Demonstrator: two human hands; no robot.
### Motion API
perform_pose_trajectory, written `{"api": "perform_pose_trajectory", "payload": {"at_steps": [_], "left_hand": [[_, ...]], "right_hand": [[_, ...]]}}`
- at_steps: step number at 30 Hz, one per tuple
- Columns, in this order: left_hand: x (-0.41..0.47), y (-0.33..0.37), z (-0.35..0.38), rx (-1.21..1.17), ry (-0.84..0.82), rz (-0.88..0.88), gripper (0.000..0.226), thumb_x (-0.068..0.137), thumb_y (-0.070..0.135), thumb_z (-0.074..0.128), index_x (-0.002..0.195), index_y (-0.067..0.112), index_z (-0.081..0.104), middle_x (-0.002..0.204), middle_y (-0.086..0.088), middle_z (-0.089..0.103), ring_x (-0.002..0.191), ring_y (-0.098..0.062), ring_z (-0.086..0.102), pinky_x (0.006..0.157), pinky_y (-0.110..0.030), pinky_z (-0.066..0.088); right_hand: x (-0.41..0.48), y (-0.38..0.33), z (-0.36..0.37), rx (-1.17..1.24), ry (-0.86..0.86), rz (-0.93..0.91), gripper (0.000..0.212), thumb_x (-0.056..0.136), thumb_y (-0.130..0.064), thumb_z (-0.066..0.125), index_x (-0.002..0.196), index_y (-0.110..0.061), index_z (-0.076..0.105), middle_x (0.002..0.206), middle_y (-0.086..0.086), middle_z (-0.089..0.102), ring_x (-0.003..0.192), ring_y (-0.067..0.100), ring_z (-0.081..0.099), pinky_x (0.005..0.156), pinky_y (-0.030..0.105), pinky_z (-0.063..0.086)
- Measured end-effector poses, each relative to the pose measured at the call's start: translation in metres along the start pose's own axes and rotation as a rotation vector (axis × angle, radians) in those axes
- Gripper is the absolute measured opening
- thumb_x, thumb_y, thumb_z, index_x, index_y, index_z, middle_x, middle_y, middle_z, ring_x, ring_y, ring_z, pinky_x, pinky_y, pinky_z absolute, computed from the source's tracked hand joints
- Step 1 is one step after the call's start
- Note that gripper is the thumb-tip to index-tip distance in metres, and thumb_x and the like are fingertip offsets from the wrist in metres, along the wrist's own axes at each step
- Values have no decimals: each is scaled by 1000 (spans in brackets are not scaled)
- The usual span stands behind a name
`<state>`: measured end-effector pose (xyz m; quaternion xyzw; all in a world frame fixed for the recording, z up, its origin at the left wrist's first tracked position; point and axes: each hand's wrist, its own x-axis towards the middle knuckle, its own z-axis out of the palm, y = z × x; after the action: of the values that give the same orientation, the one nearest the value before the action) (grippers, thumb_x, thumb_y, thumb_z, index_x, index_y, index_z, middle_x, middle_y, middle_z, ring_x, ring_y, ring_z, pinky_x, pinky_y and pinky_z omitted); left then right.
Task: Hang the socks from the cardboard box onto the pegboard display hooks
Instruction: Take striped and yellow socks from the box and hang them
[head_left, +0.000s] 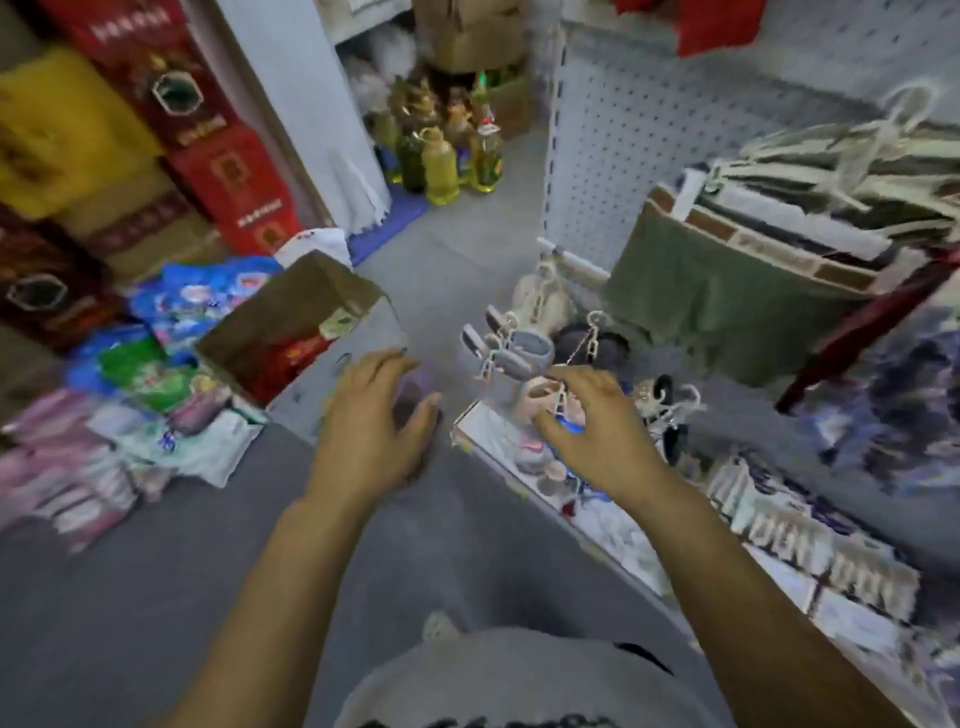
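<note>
The frame is blurred by motion. My left hand (371, 415) curls around a dark purple sock bundle (415, 400) just right of the open cardboard box (291, 322). My right hand (592, 415) reaches with spread, slightly bent fingers over small socks on white plastic hangers (519, 343), which hang low on the white pegboard (623, 135); whether it pinches one I cannot tell. More socks and hangers (670, 410) show behind that hand.
Red and yellow cartons (208, 130) are stacked at the left, with coloured packets (171, 332) spread on the grey floor. Oil bottles (441, 161) stand at the back. Folded towels and textiles (779, 260) fill the rack at right, with boxed goods (805, 545) below.
</note>
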<state>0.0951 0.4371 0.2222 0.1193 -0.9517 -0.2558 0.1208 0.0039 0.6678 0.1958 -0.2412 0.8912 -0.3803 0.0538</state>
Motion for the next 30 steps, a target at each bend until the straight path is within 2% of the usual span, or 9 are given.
{"api": "perform_pose_trajectory", "payload": {"at_steps": [3, 6, 10, 13, 17, 21, 23, 26, 30], "left_hand": [[-12, -63, -20, 93, 3, -86, 41, 88, 33, 67, 117, 4, 69, 124, -19, 66, 117, -39, 62, 100, -45, 47], [-21, -116, -42, 180, -5, -223, 45, 92, 38, 71, 125, 8, 67, 132, -14, 64, 125, -36, 57, 106, -48, 45], [-22, -175, -66, 201, 33, -402, 52, 94, 47, 62, 132, 10, 62, 136, -13, 61, 128, -35, 53, 108, -48, 42], [-18, -210, -72, 207, 51, -527, 55, 95, 47, 62, 136, 11, 58, 142, -12, 58, 133, -33, 49, 108, -48, 40], [-1, -244, -64, 163, 46, -690, 59, 95, 49, 61, 139, 10, 54, 140, -13, 58, 130, -36, 50, 102, -49, 41], [28, -276, -46, 68, -10, -814, 70, 95, 48, 64, 146, 4, 45, 147, -17, 51, 133, -36, 49, 110, -46, 39], [46, -290, -36, 32, -31, -898, 73, 94, 48, 64, 147, 2, 42, 149, -18, 49, 135, -36, 48, 111, -46, 39], [79, -308, -22, -50, -30, -1035, 77, 96, 50, 62, 151, 3, 37, 153, -18, 44, 138, -36, 45, 113, -44, 38], [131, -344, 0, -189, 7, -1165, 77, 97, 48, 60, 152, 2, 32, 155, -19, 40, 141, -36, 41, 113, -44, 36]], "right_hand": [[27, -31, 55, 26, -74, -8, 40, 91, -32, 72, 125, -12, 65, 123, 8, 65, 118, 26, 55, 100, 33, 41], [46, -58, 94, 40, -150, 1, 41, 91, -32, 72, 127, -11, 65, 129, 6, 64, 123, 25, 54, 105, 36, 42], [71, -78, 130, 21, -236, -17, 39, 91, -30, 73, 123, -8, 67, 125, 6, 66, 121, 25, 56, 104, 34, 42], [104, -85, 149, 5, -307, 0, 38, 92, -34, 71, 122, -12, 67, 125, 4, 65, 122, 25, 55, 104, 40, 44], [167, -91, 177, 18, -363, -8, 38, 92, -38, 70, 121, -15, 67, 123, 1, 64, 121, 23, 56, 103, 43, 46], [241, -93, 220, 86, -436, 10, 28, 92, -39, 69, 117, -26, 66, 111, -11, 59, 108, 8, 55, 92, 32, 48], [282, -96, 245, 81, -515, -15, 28, 92, -39, 69, 117, -27, 66, 112, -12, 61, 108, 4, 55, 95, 31, 48], [348, -103, 274, 34, -626, -22, 36, 92, -41, 68, 122, -21, 67, 119, -6, 64, 112, 12, 58, 98, 33, 48], [428, -104, 321, -30, -723, -10, 33, 93, -39, 69, 119, -19, 68, 116, 1, 70, 109, 19, 64, 94, 33, 51]]}}
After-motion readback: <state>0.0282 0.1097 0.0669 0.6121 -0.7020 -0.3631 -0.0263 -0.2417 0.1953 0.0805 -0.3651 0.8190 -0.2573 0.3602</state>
